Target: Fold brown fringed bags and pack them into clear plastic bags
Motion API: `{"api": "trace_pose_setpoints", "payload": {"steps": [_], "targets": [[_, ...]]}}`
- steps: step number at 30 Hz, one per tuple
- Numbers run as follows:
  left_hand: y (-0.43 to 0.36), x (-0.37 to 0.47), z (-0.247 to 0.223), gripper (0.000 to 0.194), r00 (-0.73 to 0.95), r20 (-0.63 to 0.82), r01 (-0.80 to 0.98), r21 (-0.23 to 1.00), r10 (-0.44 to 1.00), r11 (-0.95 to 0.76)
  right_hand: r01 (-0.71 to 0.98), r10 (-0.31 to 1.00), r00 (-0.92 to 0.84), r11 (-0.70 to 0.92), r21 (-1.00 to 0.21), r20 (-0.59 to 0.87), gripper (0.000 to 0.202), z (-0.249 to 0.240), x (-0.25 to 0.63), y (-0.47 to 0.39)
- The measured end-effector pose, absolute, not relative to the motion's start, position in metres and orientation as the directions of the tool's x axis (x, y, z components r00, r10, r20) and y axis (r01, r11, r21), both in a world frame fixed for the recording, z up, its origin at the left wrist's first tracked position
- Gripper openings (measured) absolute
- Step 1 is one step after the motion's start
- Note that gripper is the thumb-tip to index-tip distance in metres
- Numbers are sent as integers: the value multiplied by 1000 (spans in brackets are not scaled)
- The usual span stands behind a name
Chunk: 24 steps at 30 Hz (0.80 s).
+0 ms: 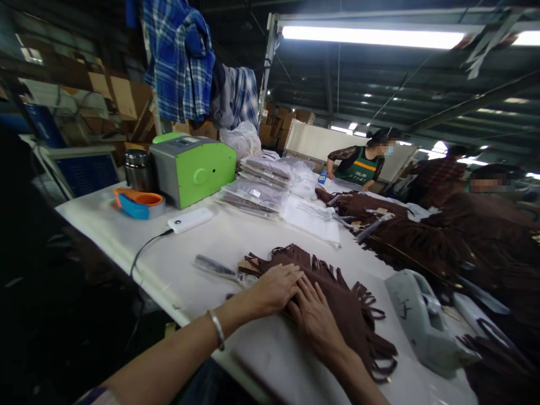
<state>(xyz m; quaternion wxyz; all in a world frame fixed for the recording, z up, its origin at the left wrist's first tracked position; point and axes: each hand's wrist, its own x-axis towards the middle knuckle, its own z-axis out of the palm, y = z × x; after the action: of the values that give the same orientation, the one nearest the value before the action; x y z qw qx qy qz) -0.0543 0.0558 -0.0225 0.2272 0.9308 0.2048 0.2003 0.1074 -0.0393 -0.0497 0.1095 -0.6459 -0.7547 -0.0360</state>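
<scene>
A dark brown fringed cloth piece [337, 298] lies folded on the white table [185, 253] in front of me. My left hand [278, 287] rests flat on its near left part, fingers stretched out, with a silver bangle on the wrist. Beside it and touching it, my right hand [314, 318] lies on the same cloth with its fingers extended. Strips of fringe spread out beyond and to the right of both hands. A clear plastic-wrapped strip [215, 267] and a tan tag stick out at the cloth's left end.
Behind stand a green and grey machine [205, 171], a white power bank [189, 220] and stacked bagged garments [257, 194]. A tape dispenser [426, 320] is at the right, near a brown garment pile [392, 236]. A person in a green apron [363, 169] leans over the far side.
</scene>
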Motion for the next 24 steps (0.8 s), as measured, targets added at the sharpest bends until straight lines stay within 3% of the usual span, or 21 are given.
{"api": "trace_pose_setpoints", "payload": {"steps": [4, 9, 12, 16, 18, 19, 20, 22, 24], "targets": [[87, -42, -47, 54, 848, 142, 398, 468, 511, -789, 972, 972, -173, 194, -134, 157, 60, -57, 117, -34], [132, -82, -22, 17, 765, 145, 521, 436, 628, -734, 915, 981, -196, 177, -363, -16, 60, -33, 133, -38], [138, -120, 3, 20, 602, 195, 638, 465, 774, -613, 902, 990, -139, 122, -413, -10, 61, -26, 128, -43], [85, -152, 13, 38, 571, 48, 638, 601, 819, -480, 961, 981, -113, 148, -233, 157, 73, -40, 95, -43], [45, -154, 6, 37, 671, -110, 575, 702, 733, -420, 976, 965, -126, 161, -144, 228, 68, -51, 78, -37], [27, -151, 2, 32, 726, -213, 491, 826, 654, -277, 981, 960, -131, 161, -104, 246, 64, -56, 71, -33], [12, -147, -2, 28, 752, -227, 428, 882, 619, -196, 985, 958, -140, 161, -66, 252, 62, -59, 66, -30], [-5, -137, -5, 25, 755, -136, 329, 925, 641, -192, 986, 958, -165, 167, 8, 233, 62, -60, 62, -22], [-7, -129, -1, 22, 694, 54, 317, 872, 718, -372, 983, 963, -181, 174, 53, 200, 62, -53, 64, -15]]}}
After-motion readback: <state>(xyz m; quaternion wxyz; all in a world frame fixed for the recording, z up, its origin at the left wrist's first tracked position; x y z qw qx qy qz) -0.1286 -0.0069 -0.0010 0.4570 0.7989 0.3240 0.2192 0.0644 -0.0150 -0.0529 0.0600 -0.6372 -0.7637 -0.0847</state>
